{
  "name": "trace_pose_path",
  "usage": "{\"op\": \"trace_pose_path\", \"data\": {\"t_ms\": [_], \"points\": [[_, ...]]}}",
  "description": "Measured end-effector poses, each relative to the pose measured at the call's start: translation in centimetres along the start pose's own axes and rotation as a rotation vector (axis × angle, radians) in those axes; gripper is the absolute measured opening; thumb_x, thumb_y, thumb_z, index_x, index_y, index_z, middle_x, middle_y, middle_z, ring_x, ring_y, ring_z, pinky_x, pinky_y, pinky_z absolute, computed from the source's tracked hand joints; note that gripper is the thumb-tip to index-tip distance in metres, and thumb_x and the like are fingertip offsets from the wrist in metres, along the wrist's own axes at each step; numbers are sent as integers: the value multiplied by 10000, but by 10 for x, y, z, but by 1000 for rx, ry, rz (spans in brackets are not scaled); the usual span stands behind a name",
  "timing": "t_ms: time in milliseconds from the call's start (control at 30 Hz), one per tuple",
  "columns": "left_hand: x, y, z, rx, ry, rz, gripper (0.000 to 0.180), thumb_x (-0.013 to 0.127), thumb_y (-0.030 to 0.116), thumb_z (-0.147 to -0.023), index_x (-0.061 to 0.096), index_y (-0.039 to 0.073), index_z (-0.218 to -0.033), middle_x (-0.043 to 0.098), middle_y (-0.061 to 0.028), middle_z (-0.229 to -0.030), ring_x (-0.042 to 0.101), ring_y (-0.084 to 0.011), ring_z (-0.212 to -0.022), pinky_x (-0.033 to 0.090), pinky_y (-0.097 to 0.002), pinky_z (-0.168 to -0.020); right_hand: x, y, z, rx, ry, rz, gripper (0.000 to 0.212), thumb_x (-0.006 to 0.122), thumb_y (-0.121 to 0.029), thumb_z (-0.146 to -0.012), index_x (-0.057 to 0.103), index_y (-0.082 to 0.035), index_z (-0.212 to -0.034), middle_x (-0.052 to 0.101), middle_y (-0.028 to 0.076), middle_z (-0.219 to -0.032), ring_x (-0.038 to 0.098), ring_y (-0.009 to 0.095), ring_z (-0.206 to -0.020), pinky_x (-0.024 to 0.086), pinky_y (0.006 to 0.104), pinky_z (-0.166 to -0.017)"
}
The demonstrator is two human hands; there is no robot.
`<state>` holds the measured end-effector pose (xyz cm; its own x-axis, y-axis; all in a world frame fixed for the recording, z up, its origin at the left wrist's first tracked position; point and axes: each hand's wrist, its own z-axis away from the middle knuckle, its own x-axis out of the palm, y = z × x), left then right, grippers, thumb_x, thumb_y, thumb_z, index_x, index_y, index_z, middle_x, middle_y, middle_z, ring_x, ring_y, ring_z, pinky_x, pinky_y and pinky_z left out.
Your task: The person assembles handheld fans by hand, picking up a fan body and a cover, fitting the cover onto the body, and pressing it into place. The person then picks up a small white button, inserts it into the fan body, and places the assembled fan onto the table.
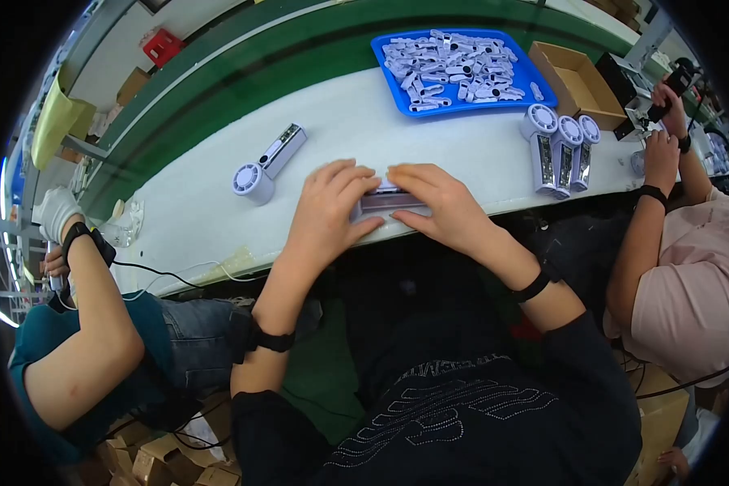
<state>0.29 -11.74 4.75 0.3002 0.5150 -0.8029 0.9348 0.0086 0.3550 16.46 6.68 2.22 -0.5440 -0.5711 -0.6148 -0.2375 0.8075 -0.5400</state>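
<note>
At the near edge of the white worktop, my left hand (pixel 328 202) and my right hand (pixel 445 202) are closed on a pale lilac handheld fan body (pixel 387 201) from both ends. Its long side faces me, and my fingers press on top while the thumbs lie along the near side. My hands cover its ends, so its fan head cannot be made out. Left of my hands lies another lilac handheld fan (pixel 255 182), its round grille up and its handle showing inner parts. On the right, three similar fans (pixel 565 150) lie side by side, handles toward me.
A blue tray (pixel 494 106) heaped with small lilac parts (pixel 454 69) stands at the back, beside a cardboard box (pixel 579 85). A co-worker's gloved hand (pixel 55 212) is at far left; another's hand (pixel 664 150) works at far right. A thin cable (pixel 166 273) crosses the left edge.
</note>
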Motion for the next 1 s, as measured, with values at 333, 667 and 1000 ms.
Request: {"op": "trace_pose_path", "data": {"t_ms": [333, 667, 1000], "points": [[3, 1, -26, 110, -111, -279, 488, 936, 173, -700, 729, 76, -1132, 725, -71, -1198, 646, -321, -1246, 536, -436, -1055, 8, 16, -4, 70, -4, -14, 485, 877, -100, -862, 708, 16, -1301, 702, 154, -1260, 720, 369, -1119, 606, 419, -966], [-20, -25, -59, 125, -387, -87, 396, 918, 207, -713, 744, 65, -1039, 751, -95, -1053, 685, -286, -1128, 552, -421, -1012, -11, 10, -23, 130, -275, 124, 465, 850, -153, -890, 704, 18, -1297, 694, 143, -1207, 730, 361, -1016, 600, 423, -922], [4, -8, -48, 33, -118, -222, 402, 902, 230, -696, 748, 77, -1034, 724, -78, -1017, 683, -274, -1026, 518, -417, -965, 36, 23, -36, 349, 296, -338, 229, 702, -186, -1050, 731, 15, -1155, 718, 149, -900, 701, 274, -781, 549, 368, -706]]}}
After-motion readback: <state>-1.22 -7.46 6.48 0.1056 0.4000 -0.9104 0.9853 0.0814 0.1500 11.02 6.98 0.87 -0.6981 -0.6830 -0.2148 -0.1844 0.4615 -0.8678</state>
